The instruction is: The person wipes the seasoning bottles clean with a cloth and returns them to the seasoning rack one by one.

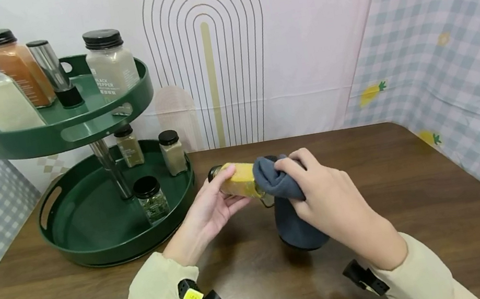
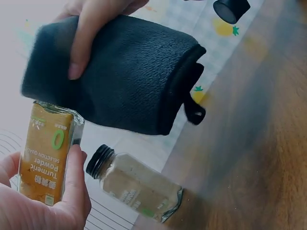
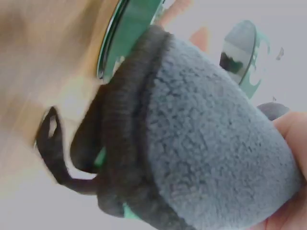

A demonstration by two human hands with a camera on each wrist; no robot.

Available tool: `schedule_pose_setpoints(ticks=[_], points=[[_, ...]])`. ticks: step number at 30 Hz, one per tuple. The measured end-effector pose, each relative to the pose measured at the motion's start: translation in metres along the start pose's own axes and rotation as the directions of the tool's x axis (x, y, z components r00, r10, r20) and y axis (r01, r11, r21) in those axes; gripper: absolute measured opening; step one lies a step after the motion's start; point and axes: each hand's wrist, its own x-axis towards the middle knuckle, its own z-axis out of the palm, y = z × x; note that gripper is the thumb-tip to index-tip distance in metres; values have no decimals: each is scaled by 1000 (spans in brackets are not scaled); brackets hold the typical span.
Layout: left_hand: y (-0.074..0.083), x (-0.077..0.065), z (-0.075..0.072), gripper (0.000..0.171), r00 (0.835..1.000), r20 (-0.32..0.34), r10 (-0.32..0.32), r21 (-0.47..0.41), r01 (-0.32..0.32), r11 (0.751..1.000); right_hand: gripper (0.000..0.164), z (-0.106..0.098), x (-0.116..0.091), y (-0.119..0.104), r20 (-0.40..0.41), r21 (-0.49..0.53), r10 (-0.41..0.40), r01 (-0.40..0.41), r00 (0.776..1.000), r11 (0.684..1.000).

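My left hand (image 1: 209, 210) grips a jar of turmeric powder (image 1: 240, 180), tilted on its side with the black cap toward the left. "Turmeric Powder" reads upside down on its label in the left wrist view. My right hand (image 1: 331, 197) pinches a folded dark grey-blue cloth (image 2: 129, 72), holding it over the jar's base end. The cloth's lower part hangs down close over the table, with a small loop (image 2: 194, 112) at its edge. Behind the cloth stands another glass jar (image 2: 139, 187) with a black lid and pale brown powder, mostly hidden in the head view.
At left stands a green two-tier rack (image 1: 109, 250). Its upper tray (image 1: 15, 144) bears several large jars and a silver-and-black cylinder (image 1: 55, 72). Small jars, one of dried herbs (image 1: 152, 201), stand on the lower tray. A patterned cloth backdrop (image 1: 308, 43) borders the wooden table (image 1: 421, 204).
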Motion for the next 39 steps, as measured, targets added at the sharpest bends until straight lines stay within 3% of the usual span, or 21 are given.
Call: schedule_pose_setpoints(ticks=[5,14,24,30,33,36,39], points=[[-1,1,1,67,998,-58,18,59,-15,998,41,8,-1,-7,-17,-58,-79,77,997,995],[-2,2,1,72,993,-98,60,192,-40,981,39,17,-4,-10,62,-133,-14,22,998,991],[3,0,2,66,994,-91,68,146,-54,988,35,24,-4,-2,204,-185,33,5,978,983],[8,-4,3,50,999,-6,44,85,-44,995,38,27,-3,6,336,-215,100,-27,936,976],[8,-5,4,49,998,-3,64,104,-63,993,39,22,-1,10,292,-176,147,-98,945,980],[5,-4,2,52,997,-13,70,121,-68,990,37,13,1,11,157,-91,170,-157,973,983],[3,-2,1,55,998,-26,60,118,-56,991,35,7,2,9,39,-23,129,-128,991,991]])
